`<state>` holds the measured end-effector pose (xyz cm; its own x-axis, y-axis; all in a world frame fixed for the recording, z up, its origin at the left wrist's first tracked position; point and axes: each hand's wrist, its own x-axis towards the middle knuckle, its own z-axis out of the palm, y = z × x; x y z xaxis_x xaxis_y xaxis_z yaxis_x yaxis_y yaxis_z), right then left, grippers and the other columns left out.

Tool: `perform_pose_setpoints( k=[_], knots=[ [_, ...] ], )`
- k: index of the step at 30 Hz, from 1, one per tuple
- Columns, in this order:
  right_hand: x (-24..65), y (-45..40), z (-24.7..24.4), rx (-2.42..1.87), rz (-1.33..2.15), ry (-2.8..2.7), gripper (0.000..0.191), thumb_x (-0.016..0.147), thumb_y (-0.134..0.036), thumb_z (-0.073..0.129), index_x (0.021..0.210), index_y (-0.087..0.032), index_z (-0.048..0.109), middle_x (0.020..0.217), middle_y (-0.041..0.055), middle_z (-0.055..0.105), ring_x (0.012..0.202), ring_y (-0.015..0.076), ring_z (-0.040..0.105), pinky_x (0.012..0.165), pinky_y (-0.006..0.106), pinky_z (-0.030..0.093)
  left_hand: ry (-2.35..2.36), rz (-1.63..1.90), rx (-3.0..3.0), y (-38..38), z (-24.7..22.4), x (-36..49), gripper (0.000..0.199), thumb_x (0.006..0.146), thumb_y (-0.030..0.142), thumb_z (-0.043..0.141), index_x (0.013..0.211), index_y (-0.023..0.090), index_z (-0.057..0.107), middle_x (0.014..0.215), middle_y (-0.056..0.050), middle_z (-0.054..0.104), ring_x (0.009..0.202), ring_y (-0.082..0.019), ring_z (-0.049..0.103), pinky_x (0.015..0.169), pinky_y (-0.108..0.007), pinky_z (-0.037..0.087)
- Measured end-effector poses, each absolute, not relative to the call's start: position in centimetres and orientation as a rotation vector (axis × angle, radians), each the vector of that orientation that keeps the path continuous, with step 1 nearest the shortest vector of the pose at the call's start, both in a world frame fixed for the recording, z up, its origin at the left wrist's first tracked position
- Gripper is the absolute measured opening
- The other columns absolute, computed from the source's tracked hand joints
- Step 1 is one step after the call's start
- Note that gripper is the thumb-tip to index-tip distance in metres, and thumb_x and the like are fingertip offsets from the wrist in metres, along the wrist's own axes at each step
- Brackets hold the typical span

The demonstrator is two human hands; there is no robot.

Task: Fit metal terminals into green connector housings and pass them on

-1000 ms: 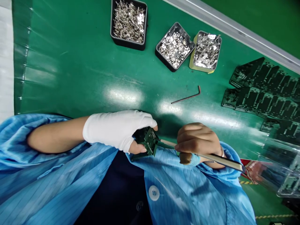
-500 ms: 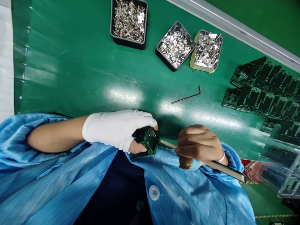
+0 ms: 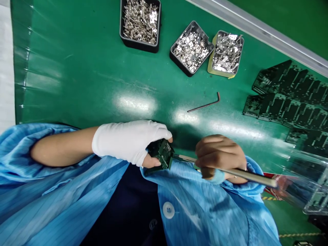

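Item, one green circuit assembly, compact, with metal parts on the face seen; held low in front of the blue smock, at the near edge of the bench. Item, the left hand, in a white fingerless glove; pinches the assembly between thumb on the near side and a fingertip on the far side. Item, the right hand, ungloved, a light-blue wrap at one digit; fingers curled about a slender tool. Alignment: the assembly lies just beyond the left fingertips and to the left of the right hand, the left being nearer, in contact; the tool's long axis runs slantwise, its thin end pointing left at the assembly, its butt back past the right wrist. Whether the tip touches cannot be told; the assembly's own long axis is partly hidden. Also on the bench: one L-shaped key, beyond the hands; three bins of small metal pieces, namely a large black bin, a tilted black bin and a yellow-sided bin; to the right, rows of green boards.
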<state>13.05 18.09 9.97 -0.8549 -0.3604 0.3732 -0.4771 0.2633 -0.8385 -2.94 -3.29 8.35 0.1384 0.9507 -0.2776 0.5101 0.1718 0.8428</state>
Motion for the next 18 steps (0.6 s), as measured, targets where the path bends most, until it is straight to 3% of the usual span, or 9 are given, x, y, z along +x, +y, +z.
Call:
perform_pose_setpoints(
  k=[11, 18],
  knots=[
    [12.7, 17.7, 9.9, 0.715, 1.716, -2.379, 0.026, 0.102, -0.032, 0.045, 0.090, -0.017, 0.061, 0.067, 0.0013, 0.060, 0.063, 0.0123, 0.057, 0.064, 0.027, 0.049, 1.499, 0.608, 1.463, -3.4, 8.4, -3.2, 0.045, 0.078, 0.042, 0.067, 0.115, 0.019, 0.057, 0.105, -0.007, 0.066, 0.089, -0.022, 0.066, 0.075, -0.028, 0.048],
    [12.7, 17.5, 9.8, 0.778, 1.681, -2.402, 0.033, 0.106, -0.029, 0.032, 0.094, -0.016, 0.059, 0.069, 0.0025, 0.063, 0.066, 0.0124, 0.059, 0.065, 0.027, 0.049, 1.515, 0.586, 1.471, -3.3, 8.5, -3.1, 0.045, 0.077, 0.042, 0.068, 0.114, 0.019, 0.058, 0.103, -0.006, 0.067, 0.090, -0.022, 0.067, 0.075, -0.028, 0.048]
  ],
)
